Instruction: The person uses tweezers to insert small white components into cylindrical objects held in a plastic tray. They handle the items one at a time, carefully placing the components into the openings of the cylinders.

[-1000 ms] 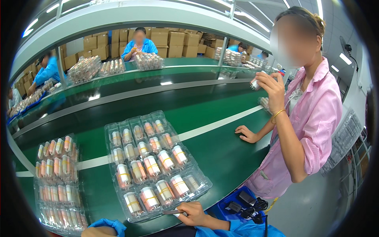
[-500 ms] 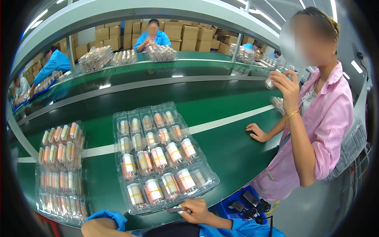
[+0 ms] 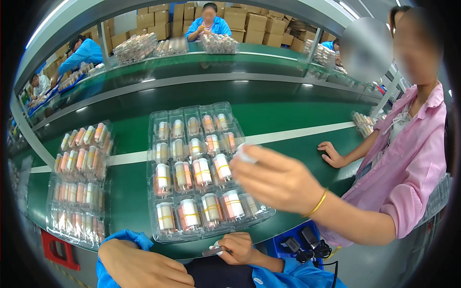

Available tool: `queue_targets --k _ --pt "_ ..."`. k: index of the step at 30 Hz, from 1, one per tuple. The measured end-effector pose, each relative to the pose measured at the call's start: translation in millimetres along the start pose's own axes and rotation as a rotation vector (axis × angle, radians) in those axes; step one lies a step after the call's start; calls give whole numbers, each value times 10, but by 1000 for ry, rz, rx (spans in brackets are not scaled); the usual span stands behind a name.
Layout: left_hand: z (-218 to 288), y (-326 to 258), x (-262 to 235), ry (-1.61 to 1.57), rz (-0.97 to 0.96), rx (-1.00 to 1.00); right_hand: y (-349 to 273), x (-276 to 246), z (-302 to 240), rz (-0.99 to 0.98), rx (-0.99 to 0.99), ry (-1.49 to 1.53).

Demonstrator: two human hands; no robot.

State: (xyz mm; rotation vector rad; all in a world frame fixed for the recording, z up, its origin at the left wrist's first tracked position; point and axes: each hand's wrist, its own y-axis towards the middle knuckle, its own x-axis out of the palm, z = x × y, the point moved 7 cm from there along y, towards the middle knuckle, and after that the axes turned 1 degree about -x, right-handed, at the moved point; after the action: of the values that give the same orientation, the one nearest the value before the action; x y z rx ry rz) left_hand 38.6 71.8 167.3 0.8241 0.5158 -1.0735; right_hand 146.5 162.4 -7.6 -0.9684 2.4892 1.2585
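Note:
My right hand (image 3: 236, 247) is closed round a slim flat grey tool (image 3: 212, 251), at the front edge of the bench; a white piece covers a fingertip. Its exact kind is unclear. My left hand (image 3: 149, 266) rests low in front of me, back up, fingers loosely stretched to the right, their tips partly cut off by the lower edge. Just beyond my hands lies a clear plastic tray (image 3: 180, 236) with rows of white, pink and beige cylinders bound by yellow bands. A co-worker's hand (image 3: 273, 177) reaches over its right side with a small white object, blurred.
Another stack of filled clear trays (image 3: 77, 192) stands at the left of the green bench (image 3: 129, 177). The co-worker in the pink shirt (image 3: 413, 144) stands at the right. Below is a blue bin (image 3: 278, 245) with black adapters. A red stand (image 3: 60, 249) is at lower left.
The co-worker's hand has come down from near the face to over the tray. My left hand has come further into view. My right hand keeps the tool; the whole view has shifted.

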Motion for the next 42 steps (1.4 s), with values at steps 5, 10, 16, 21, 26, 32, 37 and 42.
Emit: queue_targets --k 5,10,16,21,26,32,37,42 --pt "-97 29 0 -3 -30 61 -63 -18 80 -40 51 -90" --pt "-18 47 108 -26 -35 89 -89 15 38 -49 31 -178" --pt "105 25 199 -2 -47 118 -122 40 49 -12 62 -248" --pt "182 59 71 106 -17 129 -206 109 135 -13 -82 -328" --pt "0 -522 -430 313 525 -68 1069 -84 -973 -517 -831 -495" --pt "-912 -675 -551 -176 625 -512 1071 -125 -1048 -437 -846 -537" --pt "-937 -511 -444 -141 381 -341 912 -31 -888 -373 -698 -511" --pt "-899 -533 -488 -37 456 -362 641 -8 -616 -288 -487 -390"
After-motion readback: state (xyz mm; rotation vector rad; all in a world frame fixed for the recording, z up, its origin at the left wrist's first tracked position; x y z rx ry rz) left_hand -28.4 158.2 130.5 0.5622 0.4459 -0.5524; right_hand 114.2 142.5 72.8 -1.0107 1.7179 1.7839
